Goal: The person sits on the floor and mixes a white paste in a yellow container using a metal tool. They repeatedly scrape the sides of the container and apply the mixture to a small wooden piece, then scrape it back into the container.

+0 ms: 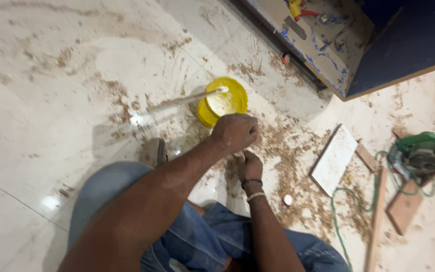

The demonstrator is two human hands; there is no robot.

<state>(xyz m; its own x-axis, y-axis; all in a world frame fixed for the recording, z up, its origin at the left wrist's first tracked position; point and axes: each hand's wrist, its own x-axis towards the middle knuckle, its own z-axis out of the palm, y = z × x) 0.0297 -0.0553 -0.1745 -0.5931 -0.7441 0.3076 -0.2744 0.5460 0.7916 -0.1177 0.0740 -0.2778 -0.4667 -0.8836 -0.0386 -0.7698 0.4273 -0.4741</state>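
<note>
Stick (185,99) in yellow tub (222,102) — long axis leftward | left hand (234,132), right hand (249,166) — grip unclear

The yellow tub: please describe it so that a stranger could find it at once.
On the pale tiled floor, look just beyond the left hand. There stands a small round yellow tub holding white paste, with a long stick resting in it. Nothing else nearby is yellow and round.

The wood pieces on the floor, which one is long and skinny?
The long thin strip, standing nearly straight up in the picture beside the green cable. The short block to its right is wider, and the small piece above it is much shorter.
</note>
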